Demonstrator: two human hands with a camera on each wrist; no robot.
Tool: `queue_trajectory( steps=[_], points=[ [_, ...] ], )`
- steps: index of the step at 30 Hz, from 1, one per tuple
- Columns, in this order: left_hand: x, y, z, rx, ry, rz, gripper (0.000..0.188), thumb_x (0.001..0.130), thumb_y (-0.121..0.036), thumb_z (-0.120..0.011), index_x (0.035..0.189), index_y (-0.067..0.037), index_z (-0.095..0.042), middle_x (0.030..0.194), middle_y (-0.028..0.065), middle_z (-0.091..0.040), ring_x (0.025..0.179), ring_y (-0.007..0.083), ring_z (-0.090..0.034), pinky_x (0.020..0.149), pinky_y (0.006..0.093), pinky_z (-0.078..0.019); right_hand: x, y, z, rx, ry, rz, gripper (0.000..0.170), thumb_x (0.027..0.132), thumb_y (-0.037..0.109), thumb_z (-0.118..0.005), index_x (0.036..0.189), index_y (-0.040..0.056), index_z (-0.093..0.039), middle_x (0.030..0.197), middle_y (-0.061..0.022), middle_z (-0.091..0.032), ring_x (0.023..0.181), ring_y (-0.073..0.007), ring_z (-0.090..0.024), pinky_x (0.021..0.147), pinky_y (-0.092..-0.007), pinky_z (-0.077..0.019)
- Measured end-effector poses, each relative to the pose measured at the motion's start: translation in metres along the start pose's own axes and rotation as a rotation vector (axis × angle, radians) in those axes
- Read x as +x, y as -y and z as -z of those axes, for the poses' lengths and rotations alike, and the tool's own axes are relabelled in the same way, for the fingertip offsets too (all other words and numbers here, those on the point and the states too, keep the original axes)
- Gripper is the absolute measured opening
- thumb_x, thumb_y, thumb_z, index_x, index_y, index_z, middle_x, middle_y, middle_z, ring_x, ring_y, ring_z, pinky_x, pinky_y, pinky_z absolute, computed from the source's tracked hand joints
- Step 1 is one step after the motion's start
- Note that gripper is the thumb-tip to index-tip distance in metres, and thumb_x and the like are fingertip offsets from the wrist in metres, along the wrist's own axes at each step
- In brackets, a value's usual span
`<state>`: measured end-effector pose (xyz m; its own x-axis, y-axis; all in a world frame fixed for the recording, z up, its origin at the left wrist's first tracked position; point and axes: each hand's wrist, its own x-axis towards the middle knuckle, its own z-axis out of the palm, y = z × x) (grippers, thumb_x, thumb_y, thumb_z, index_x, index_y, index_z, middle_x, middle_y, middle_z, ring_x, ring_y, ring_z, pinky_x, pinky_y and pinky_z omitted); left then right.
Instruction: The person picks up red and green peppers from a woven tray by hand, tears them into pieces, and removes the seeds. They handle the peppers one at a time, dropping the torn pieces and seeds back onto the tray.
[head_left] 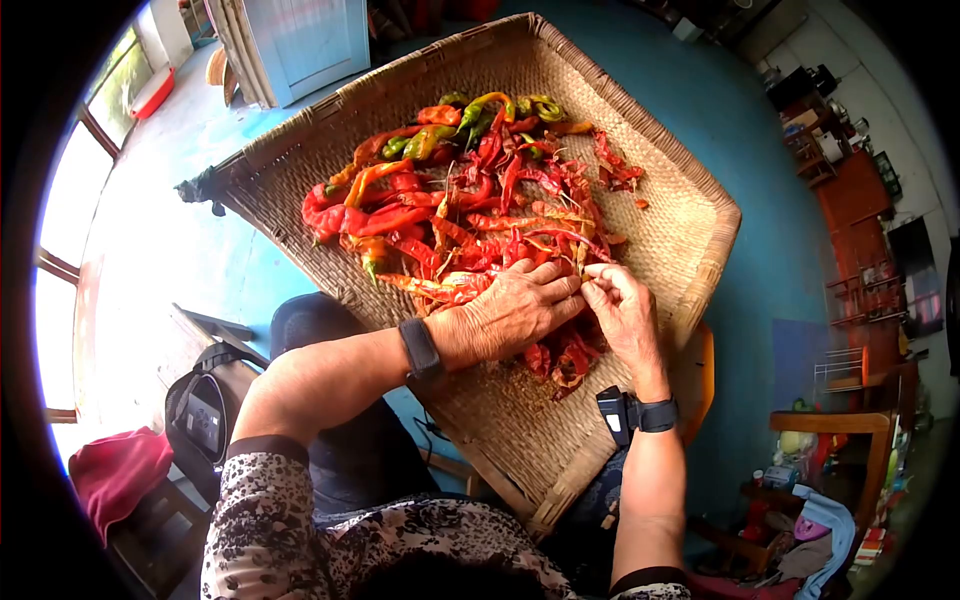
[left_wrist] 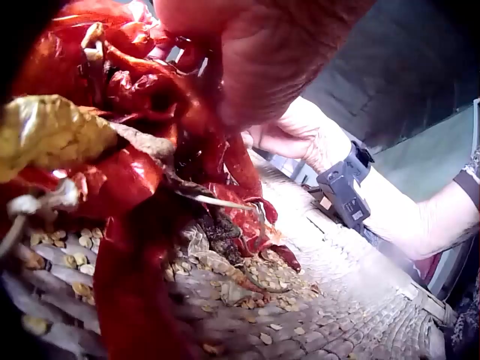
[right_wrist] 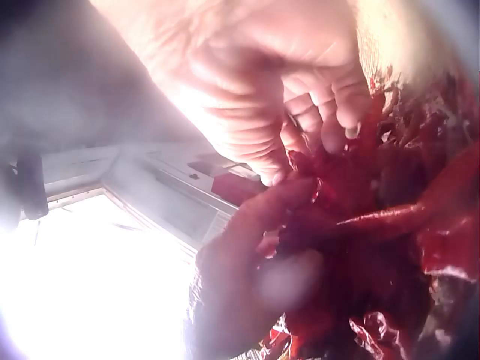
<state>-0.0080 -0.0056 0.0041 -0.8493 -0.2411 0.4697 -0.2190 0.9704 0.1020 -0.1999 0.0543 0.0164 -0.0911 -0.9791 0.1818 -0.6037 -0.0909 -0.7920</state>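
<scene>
Red, orange and green peppers [head_left: 400,218], many wrinkled and dried, lie heaped on a woven basket tray [head_left: 660,150]. Over the heap's near side is the left hand [head_left: 520,310], its fingers bent among red peppers. Close against its fingertips, the right hand [head_left: 625,315] pinches a small red piece between thumb and forefinger. In the right wrist view the thumb and finger of the right hand [right_wrist: 262,90] meet at red pepper skin. Dried peppers [left_wrist: 135,255] and loose seeds [left_wrist: 266,337] lie below the left hand [left_wrist: 262,52] in the left wrist view.
The tray's near corner rests by the person's lap. A bag [head_left: 205,410] and a pink cloth [head_left: 120,480] are at the left. At the right stand a wooden chair [head_left: 835,423] with cloths and items. A pale blue door [head_left: 310,45] is behind.
</scene>
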Motion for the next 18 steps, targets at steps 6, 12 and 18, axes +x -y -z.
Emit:
queue_trajectory(
  steps=[6,12,18],
  points=[
    [-0.002,-0.002,0.007,0.028,0.125,-0.025,0.027,0.077,-0.019,-0.058,0.102,-0.01,-0.06,0.116,0.0084,-0.055,0.109,0.0238,-0.052,0.092,0.0384,-0.0416,-0.003,0.003,0.017,0.013,-0.241,0.141,0.011,0.088,0.008,-0.064,0.094,-0.0001,-0.069,0.1,-0.0072,-0.059,0.084,-0.0159,-0.06,0.07,-0.0261,-0.0505],
    [0.001,0.003,0.015,-0.034,-0.005,0.009,0.016,0.079,-0.016,-0.059,0.093,-0.009,-0.06,0.104,0.0042,-0.057,0.096,0.0217,-0.055,0.084,0.0362,-0.0441,-0.019,0.002,0.066,0.004,-0.757,0.009,0.025,0.097,0.024,-0.054,0.1,0.0024,-0.066,0.084,-0.0058,-0.066,0.069,-0.0099,-0.058,0.058,-0.0237,-0.0459],
    [0.002,0.012,0.023,-0.119,-0.068,0.017,0.02,0.079,-0.013,-0.06,0.097,-0.006,-0.058,0.103,0.0075,-0.058,0.093,0.0245,-0.058,0.079,0.0369,-0.0493,-0.039,-0.032,0.113,-1.013,-0.836,-0.312,0.021,0.091,0.022,-0.06,0.103,0.0059,-0.064,0.087,-0.0142,-0.063,0.077,-0.0349,-0.061,0.07,-0.0425,-0.0499]
  ],
)
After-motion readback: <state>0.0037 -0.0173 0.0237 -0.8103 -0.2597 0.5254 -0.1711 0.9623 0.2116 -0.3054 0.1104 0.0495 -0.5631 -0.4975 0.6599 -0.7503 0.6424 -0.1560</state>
